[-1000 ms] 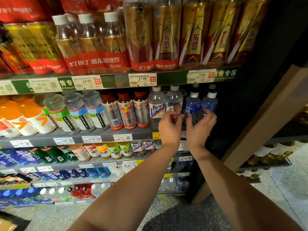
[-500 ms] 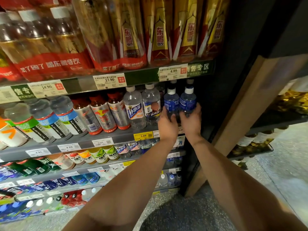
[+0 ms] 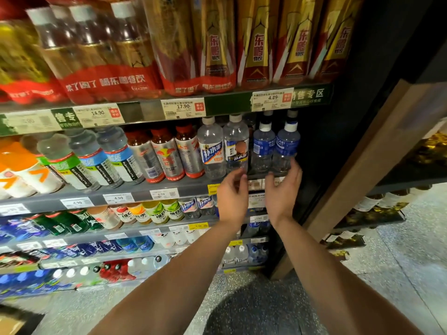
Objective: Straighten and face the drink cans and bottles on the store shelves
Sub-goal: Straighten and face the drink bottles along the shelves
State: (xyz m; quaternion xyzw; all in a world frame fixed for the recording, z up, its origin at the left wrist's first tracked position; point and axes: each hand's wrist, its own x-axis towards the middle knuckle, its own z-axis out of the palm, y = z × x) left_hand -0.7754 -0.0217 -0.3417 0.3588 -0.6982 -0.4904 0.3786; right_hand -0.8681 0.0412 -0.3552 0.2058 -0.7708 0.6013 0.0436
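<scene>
The shelf (image 3: pixel 169 189) is carrying the drink rows, labels facing out for shoppers. At its right end two blue-labelled bottles (image 3: pixel 274 147) are standing upright, side by side. Below them the left hand (image 3: pixel 232 192) and right hand (image 3: pixel 283 187) are hovering with fingers loosely spread, gripping nothing, the right fingertips just beside the right bottle's base.

Second shelf, right end: two blue-labelled clear plastic bottles (image 3: pixel 286 149) stand side by side, more of them behind.
Left of them: two white-capped clear plastic bottles (image 3: pixel 211 151), then three red-capped silver bottles (image 3: pixel 167 157).
Shelf above: tall gold-and-red wrapped bottles (image 3: pixel 256 44).
Hands: left hand (image 3: pixel 232 195) and right hand (image 3: pixel 283 192) before the shelf edge, below the blue-labelled pair.
</scene>
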